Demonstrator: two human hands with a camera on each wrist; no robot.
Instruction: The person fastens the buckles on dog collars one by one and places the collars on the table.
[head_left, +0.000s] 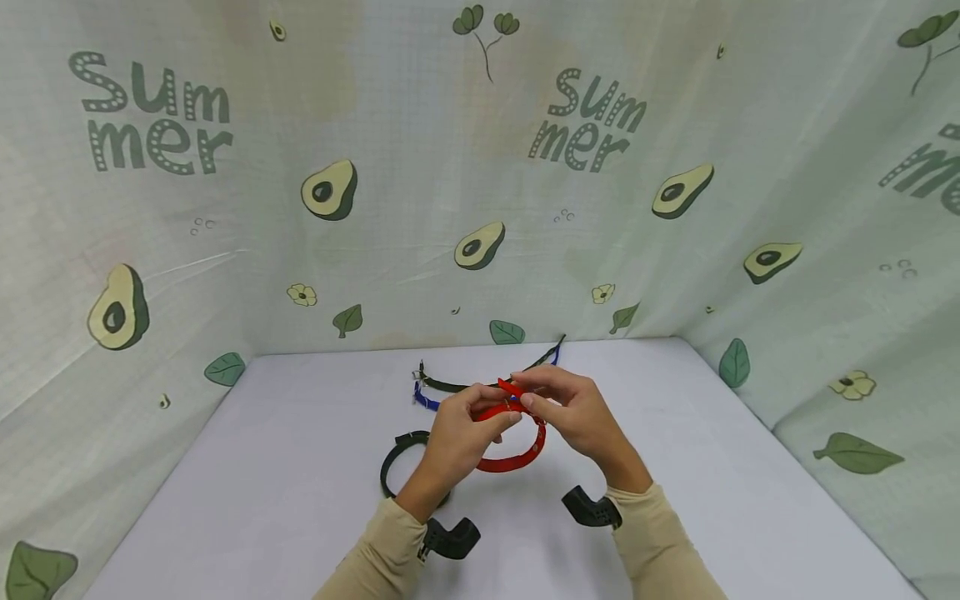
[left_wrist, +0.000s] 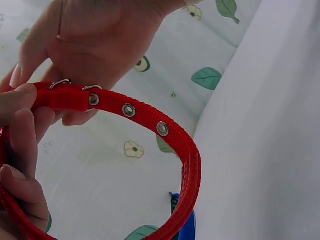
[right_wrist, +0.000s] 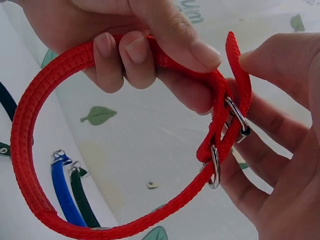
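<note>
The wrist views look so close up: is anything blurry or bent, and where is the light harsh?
Head view: wide lens bows the backdrop; even light, soft shadows under the hands. Left wrist view: red collar sharp, nearest fingers soft, table washed out. Right wrist view: buckle crisp, blue collar slightly soft.

Sleeves: I am wearing long beige sleeves (head_left: 382,554) reaching down to both wrists.
Wrist cameras: I am wearing a chunky black camera (head_left: 450,537) at each cuff.
Hands: my left hand (head_left: 459,433) and right hand (head_left: 573,412) are going bare, no gloves.
</note>
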